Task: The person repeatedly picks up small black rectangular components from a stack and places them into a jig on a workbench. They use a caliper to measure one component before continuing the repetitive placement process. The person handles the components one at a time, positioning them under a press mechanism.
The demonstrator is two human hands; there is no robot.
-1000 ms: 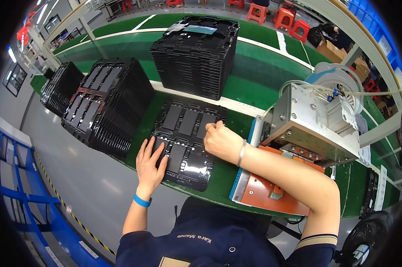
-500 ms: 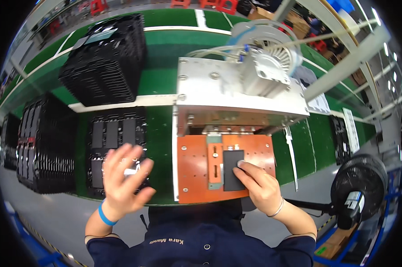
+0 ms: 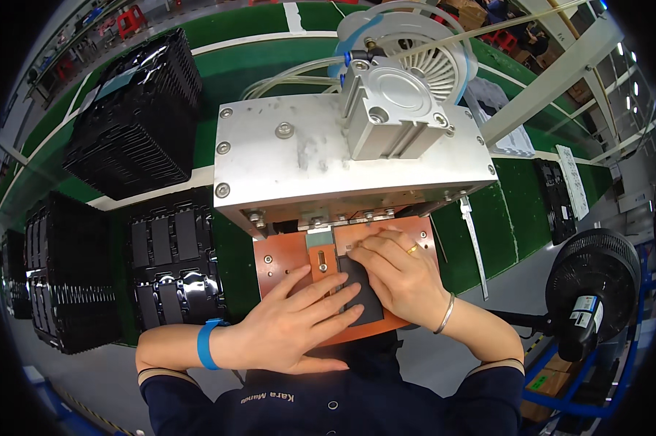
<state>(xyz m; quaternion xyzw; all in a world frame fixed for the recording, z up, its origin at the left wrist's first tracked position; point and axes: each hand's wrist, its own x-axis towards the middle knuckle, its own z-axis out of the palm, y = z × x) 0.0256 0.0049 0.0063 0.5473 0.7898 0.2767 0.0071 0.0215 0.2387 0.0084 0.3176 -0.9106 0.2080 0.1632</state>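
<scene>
A dark grey, flat rectangular piece point(image 3: 363, 298) lies on the orange base plate point(image 3: 270, 265) of a small metal press point(image 3: 306, 145). Its left long edge runs beside a slotted orange guide block point(image 3: 320, 258). My right hand point(image 3: 408, 280) has its fingers bent and pressed together at the piece's far end, gripping it there; the fingertips are partly hidden. With fingers spread, my left hand point(image 3: 284, 327) reaches across from the left, its fingertips over the guide and the piece's left side. A black tray point(image 3: 164, 272) holding several similar dark pieces sits to the left.
Tall stacks of black trays point(image 3: 135, 134) stand at the far left and near left. A black fan point(image 3: 589, 283) is close on the right. On the green bench right of the press lies a pale ruler-like strip point(image 3: 475, 247). A white fan point(image 3: 437, 62) stands behind the press.
My left hand has come right, from above the tray to the guide and piece. My right hand has shifted to the piece's far end. The view has moved closer to the press.
</scene>
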